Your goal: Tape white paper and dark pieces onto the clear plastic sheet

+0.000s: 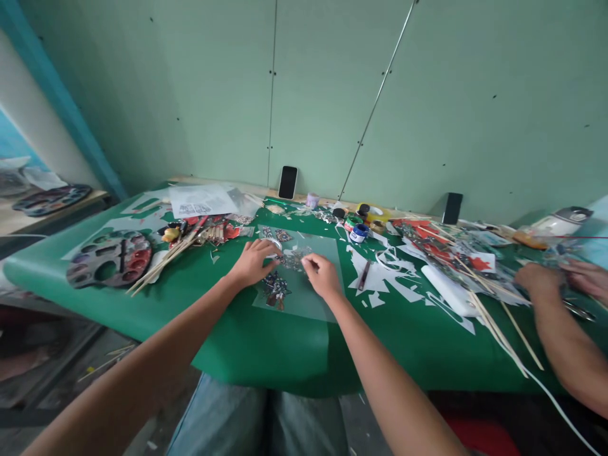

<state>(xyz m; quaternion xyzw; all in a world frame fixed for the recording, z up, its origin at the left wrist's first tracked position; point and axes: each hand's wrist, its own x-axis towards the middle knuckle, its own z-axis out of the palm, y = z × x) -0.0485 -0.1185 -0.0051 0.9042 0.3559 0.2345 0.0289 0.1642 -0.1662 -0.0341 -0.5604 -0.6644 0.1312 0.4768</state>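
In the middle of the table lies a translucent sheet (304, 304) with small dark printed cutout pieces on it. My left hand (254, 261) rests palm-down at the sheet's left edge, its thumb and fingers apart. By its fingertips is a white ring-shaped item (273, 242), partly hidden. Above the sheet's right part, my right hand (322, 275) has thumb and index finger pinched together; whatever is between them is too small to make out. Below my left hand lies a dark patterned cutout (274, 288). More patterned pieces (294, 259) lie between the hands.
A paint palette (107, 269) and thin wooden sticks (166, 259) lie left. Paint jars (358, 233), white paper scraps (380, 275) and red-patterned pieces stand or lie right. A phone (287, 182) leans on the wall. Another person's hands (541, 278) work at the far right.
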